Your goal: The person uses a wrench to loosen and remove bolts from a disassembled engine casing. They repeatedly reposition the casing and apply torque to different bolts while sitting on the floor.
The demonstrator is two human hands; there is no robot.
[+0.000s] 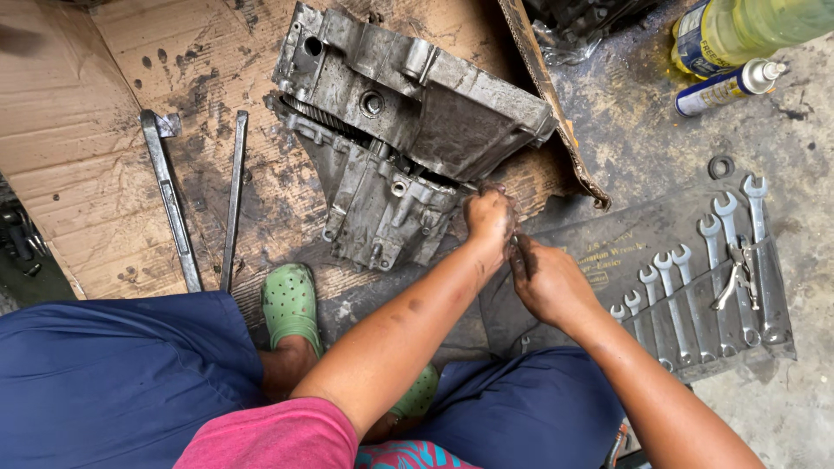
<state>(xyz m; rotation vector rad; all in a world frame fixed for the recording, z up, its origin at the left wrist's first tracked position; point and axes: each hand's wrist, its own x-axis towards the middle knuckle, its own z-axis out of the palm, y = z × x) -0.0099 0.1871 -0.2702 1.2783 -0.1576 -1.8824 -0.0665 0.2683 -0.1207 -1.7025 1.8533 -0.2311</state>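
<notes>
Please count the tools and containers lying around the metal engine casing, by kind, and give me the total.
Wrenches in the tool roll: 8
Pliers: 1
Long metal bars on the cardboard: 2
Bottles: 1
Spray cans: 1
Total: 13

The engine casing (400,130) is dull, grimy cast metal. Beneath it the cardboard (104,130) is matt and oil-stained. Right of the casing, the spanners (695,287) are bright smooth steel on a rough concrete floor (782,122).
</notes>
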